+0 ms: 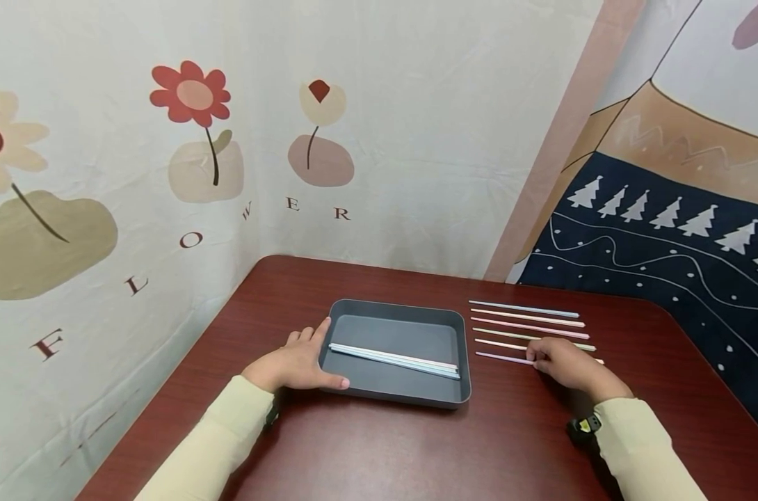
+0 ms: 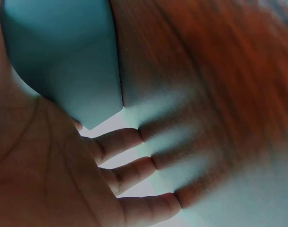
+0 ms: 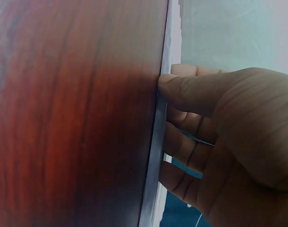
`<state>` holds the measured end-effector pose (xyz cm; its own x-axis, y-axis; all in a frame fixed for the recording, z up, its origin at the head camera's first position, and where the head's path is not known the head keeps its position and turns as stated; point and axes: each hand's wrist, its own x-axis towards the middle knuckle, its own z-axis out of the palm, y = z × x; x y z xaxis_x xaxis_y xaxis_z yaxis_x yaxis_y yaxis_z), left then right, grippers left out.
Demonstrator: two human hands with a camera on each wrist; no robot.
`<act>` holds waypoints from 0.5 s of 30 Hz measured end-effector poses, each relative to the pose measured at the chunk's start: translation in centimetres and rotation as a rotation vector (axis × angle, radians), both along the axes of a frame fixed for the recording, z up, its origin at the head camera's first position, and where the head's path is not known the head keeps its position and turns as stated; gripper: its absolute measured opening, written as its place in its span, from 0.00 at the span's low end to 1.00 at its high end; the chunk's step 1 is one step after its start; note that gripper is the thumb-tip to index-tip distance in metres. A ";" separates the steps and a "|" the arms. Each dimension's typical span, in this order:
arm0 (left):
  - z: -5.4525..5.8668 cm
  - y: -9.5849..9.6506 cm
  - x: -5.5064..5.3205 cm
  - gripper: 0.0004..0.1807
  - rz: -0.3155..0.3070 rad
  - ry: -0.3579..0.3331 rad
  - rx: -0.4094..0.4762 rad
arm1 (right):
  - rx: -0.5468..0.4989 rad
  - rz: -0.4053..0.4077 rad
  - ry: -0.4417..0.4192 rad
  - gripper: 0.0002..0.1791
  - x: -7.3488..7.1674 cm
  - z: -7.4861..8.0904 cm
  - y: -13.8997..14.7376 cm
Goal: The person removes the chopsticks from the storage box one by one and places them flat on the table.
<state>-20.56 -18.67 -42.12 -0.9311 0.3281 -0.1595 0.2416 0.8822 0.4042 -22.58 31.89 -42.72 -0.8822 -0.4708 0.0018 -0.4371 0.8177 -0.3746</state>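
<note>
My left hand [image 1: 297, 363] rests along the left side of a grey rectangular tray [image 1: 391, 330], fingers spread and thumb over the near left corner. In the left wrist view the palm lies beside the tray's outer wall [image 2: 63, 56]. Inside the tray a small bundle of pale white and blue chopsticks [image 1: 394, 360] lies slantwise. To the right, my right hand [image 1: 567, 363] pinches the nearest chopstick of a row, a purple one [image 1: 504, 358]. The right wrist view shows thumb and fingers at this chopstick [image 3: 156, 127], low at the tabletop.
Beyond the purple chopstick lie more chopsticks side by side, among them a blue one [image 1: 523, 308], a pink one [image 1: 529, 328] and a green one [image 1: 498, 333]. All stand on a dark red wooden table [image 1: 379, 445]. Printed cloth [image 1: 416, 139] hangs behind the table.
</note>
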 end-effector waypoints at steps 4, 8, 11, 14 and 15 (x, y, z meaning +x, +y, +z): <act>-0.1 0.0 -0.1 0.75 0.000 -0.004 -0.006 | 0.013 -0.007 -0.006 0.13 0.0 0.2 0.1; -0.1 0.0 -0.2 0.75 -0.001 -0.007 -0.009 | 0.009 -0.004 0.010 0.11 -0.1 0.7 0.1; -0.1 0.0 -0.2 0.75 -0.003 -0.006 -0.011 | -0.007 -0.002 0.031 0.09 -0.4 1.2 -0.2; 0.0 0.0 -0.2 0.76 -0.006 -0.007 -0.013 | -0.029 0.000 0.049 0.08 -0.9 1.8 -1.1; 0.0 0.0 -0.2 0.76 -0.007 -0.008 -0.014 | -0.035 0.006 0.057 0.08 -1.0 2.1 -1.5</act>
